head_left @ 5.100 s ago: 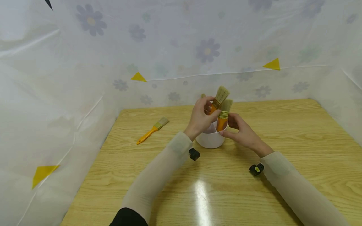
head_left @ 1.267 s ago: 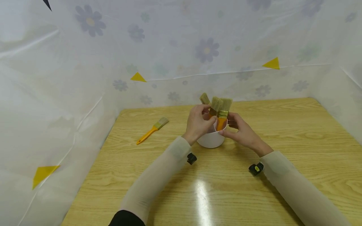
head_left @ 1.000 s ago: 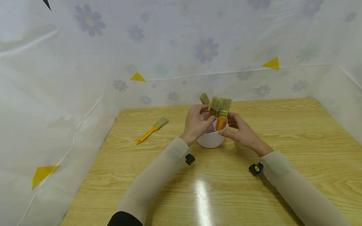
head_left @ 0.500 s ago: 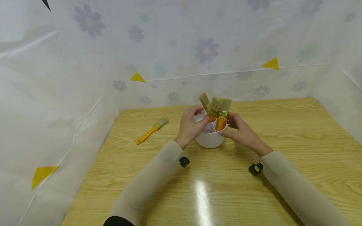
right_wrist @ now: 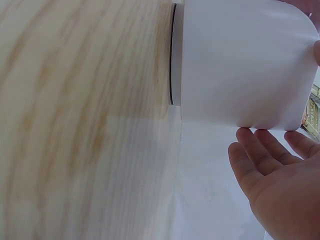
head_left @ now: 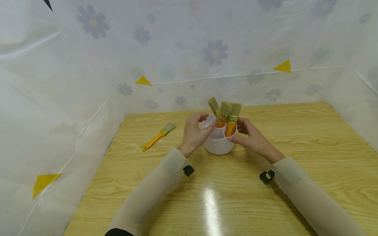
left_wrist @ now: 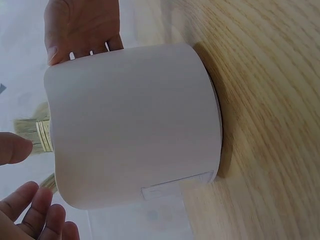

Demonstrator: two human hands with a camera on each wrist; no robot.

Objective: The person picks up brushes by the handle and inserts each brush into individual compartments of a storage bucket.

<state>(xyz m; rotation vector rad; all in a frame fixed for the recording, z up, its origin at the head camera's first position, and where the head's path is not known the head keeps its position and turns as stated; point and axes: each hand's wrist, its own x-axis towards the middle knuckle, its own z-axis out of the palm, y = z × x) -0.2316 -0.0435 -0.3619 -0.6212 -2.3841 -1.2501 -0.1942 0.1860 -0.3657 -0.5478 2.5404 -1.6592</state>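
A white divided holder (head_left: 219, 147) stands upright on the table. Three paintbrushes lean in it bristles up: one at the back left (head_left: 213, 104), one in the middle (head_left: 225, 108), one at the right (head_left: 235, 109). My left hand (head_left: 195, 132) is at the holder's left side, thumb near the rim, fingers loosely bent and holding nothing. In the left wrist view its fingers (left_wrist: 42, 210) are beside the holder's top. My right hand (head_left: 254, 139) steadies the holder's right side, thumb at the front rim; in the right wrist view the fingertips (right_wrist: 245, 134) press its wall.
Another paintbrush (head_left: 159, 137) with an orange handle lies on the wooden table (head_left: 236, 196) to the left. A flowered white sheet (head_left: 183, 49) rises behind the table, with further white sheeting at both sides.
My left hand has lowered the middle brush into the holder, let it go and drawn back left and toward me. The right hand stays at the holder.
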